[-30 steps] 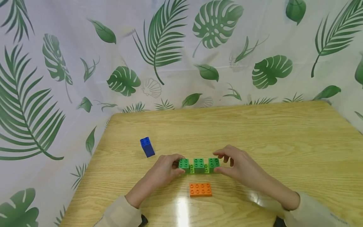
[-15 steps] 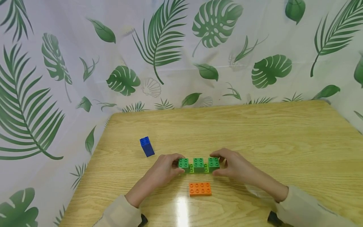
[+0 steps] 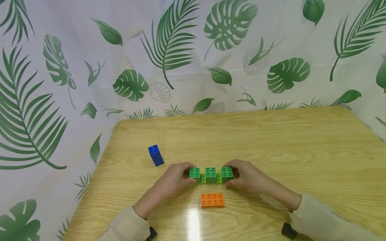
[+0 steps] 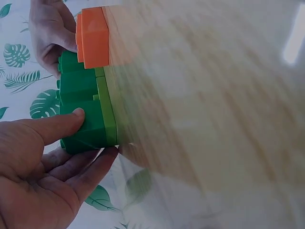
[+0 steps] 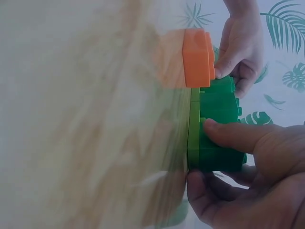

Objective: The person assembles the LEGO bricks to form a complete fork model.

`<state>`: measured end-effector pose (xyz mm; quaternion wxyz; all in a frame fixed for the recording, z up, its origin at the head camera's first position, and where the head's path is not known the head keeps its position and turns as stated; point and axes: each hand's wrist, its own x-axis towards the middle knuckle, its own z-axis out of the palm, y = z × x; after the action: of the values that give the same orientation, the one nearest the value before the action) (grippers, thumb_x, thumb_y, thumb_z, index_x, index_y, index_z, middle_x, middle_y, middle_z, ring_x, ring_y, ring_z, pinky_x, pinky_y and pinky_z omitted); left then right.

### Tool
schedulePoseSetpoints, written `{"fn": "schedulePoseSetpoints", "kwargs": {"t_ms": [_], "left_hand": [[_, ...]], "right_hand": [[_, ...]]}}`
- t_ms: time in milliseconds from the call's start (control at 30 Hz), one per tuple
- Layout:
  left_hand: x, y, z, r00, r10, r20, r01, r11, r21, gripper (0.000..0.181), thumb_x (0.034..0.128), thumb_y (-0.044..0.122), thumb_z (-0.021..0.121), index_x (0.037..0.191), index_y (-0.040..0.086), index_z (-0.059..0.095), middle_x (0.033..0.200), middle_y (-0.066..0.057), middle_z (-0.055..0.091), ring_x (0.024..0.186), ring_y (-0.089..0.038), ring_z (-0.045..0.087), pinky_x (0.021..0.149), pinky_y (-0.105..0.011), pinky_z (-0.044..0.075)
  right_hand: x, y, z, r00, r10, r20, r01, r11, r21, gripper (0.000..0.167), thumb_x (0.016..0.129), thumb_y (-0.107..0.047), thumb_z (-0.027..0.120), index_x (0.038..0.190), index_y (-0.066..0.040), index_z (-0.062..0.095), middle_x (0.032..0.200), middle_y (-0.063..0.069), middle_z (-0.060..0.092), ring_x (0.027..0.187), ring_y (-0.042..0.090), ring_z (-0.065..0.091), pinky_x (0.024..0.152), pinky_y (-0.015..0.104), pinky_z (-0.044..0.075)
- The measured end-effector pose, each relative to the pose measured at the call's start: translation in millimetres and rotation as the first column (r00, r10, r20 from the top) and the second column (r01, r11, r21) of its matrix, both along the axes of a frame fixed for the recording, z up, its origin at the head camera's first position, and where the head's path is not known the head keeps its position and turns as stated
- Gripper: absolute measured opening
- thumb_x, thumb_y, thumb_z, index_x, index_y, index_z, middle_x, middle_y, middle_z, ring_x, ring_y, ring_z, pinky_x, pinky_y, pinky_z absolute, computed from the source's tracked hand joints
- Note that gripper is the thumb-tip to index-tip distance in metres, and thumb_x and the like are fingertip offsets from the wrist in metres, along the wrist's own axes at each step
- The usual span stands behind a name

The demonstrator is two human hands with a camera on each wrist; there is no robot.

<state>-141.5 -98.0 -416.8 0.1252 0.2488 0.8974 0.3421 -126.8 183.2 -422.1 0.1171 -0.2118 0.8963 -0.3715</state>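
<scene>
Three dark green building blocks, the left one point(image 3: 194, 173), the middle one point(image 3: 210, 174) and the right one point(image 3: 227, 173), stand in a row on a thin light green base point(image 3: 203, 179). All have studs on top. My left hand point(image 3: 172, 178) grips the left block, thumb on the near side, fingers behind and at its end. On the opposite end, my right hand point(image 3: 249, 176) holds the right block between thumb and fingers. The left wrist view shows the left thumb point(image 4: 71, 121) flat against green; the right wrist view shows the right thumb point(image 5: 228, 133) likewise.
An orange eight-stud brick point(image 3: 212, 200) lies on the wooden table point(image 3: 271, 140), just nearer than the green row. A tall blue block point(image 3: 155, 156) stands farther back on the left. A leaf-patterned cloth point(image 3: 187, 73) hangs behind the table.
My right hand has moved slightly left, and its fingers have closed from a loose spread onto the right green block. The left hand and the bricks stay in place.
</scene>
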Motion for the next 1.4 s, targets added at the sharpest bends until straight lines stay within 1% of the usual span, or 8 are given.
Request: {"fn": "schedulePoseSetpoints", "kwargs": {"t_ms": [200,467,667,900,1067,1200,1400], "left_hand": [[0.9,0.8,1.0,1.0,0.01,0.02,-0.01,1.0,-0.014,0.032,0.0945,0.01,0.077,0.124,0.003,0.067,0.104,-0.003,0.07,0.089,-0.012,0.062,0.079,-0.032,0.055],[2.0,3.0,-0.3,1.0,0.015,0.028,-0.015,1.0,-0.013,0.031,0.095,0.011,0.077,0.122,0.004,0.063,0.105,-0.002,0.067,0.088,-0.013,0.058,0.079,-0.032,0.052],[0.9,3.6,-2.6,0.999,0.018,0.032,-0.018,1.0,-0.015,0.034,0.095,0.012,0.077,0.125,0.005,0.062,0.107,-0.003,0.067,0.09,-0.014,0.059,0.08,-0.033,0.052],[-0.2,1.5,-1.7,0.998,0.026,0.052,-0.026,1.0,0.003,0.034,0.0947,0.012,0.077,0.125,0.007,0.063,0.107,-0.003,0.068,0.093,-0.015,0.062,0.083,-0.036,0.055],[-0.2,0.4,2.4,0.999,0.026,0.047,-0.027,1.0,0.014,0.036,0.0937,0.013,0.078,0.126,0.007,0.064,0.106,-0.003,0.069,0.096,-0.017,0.065,0.083,-0.037,0.056],[2.2,-0.5,8.2,0.999,0.025,0.036,-0.025,0.999,0.019,0.038,0.0934,0.013,0.079,0.127,0.007,0.064,0.108,-0.003,0.069,0.1,-0.019,0.066,0.084,-0.036,0.057],[7.4,-1.0,19.3,0.999,0.026,0.04,-0.029,0.998,0.057,0.037,0.0935,0.011,0.078,0.127,0.006,0.063,0.11,-0.003,0.069,0.102,-0.021,0.067,0.086,-0.036,0.058]], "right_hand": [[-2.9,-1.1,-2.4,1.0,-0.001,-0.013,0.001,1.0,0.026,0.047,0.084,-0.013,0.088,0.122,0.004,0.068,0.098,0.001,0.067,0.082,0.011,0.057,0.068,0.029,0.05],[-2.8,-2.1,-1.8,0.999,0.008,-0.036,-0.007,0.999,0.035,0.043,0.083,-0.011,0.088,0.119,0.004,0.068,0.101,0.003,0.068,0.085,0.011,0.059,0.07,0.029,0.051],[-2.1,-1.9,-2.2,0.999,0.011,-0.051,-0.01,0.999,0.035,0.042,0.084,-0.01,0.087,0.119,0.004,0.068,0.101,0.003,0.069,0.086,0.011,0.059,0.071,0.029,0.051],[-0.4,-1.1,-1.3,0.998,0.021,-0.056,-0.02,1.0,0.015,0.042,0.085,-0.011,0.086,0.119,0.004,0.068,0.1,0.002,0.068,0.083,0.01,0.058,0.068,0.027,0.05],[2.5,-0.4,2.5,0.998,0.034,-0.054,-0.034,0.999,0.009,0.044,0.086,-0.011,0.085,0.121,0.006,0.067,0.092,-0.001,0.065,0.076,0.009,0.056,0.063,0.026,0.05],[6.1,-0.2,8.8,0.998,0.029,-0.057,-0.028,0.999,0.015,0.047,0.086,-0.013,0.086,0.123,0.006,0.066,0.094,0.0,0.066,0.075,0.008,0.058,0.064,0.025,0.052],[11.9,0.3,18.7,0.997,0.017,-0.071,-0.016,1.0,0.012,0.047,0.086,-0.016,0.086,0.124,0.005,0.066,0.098,0.001,0.068,0.075,0.008,0.059,0.063,0.025,0.053]]}}
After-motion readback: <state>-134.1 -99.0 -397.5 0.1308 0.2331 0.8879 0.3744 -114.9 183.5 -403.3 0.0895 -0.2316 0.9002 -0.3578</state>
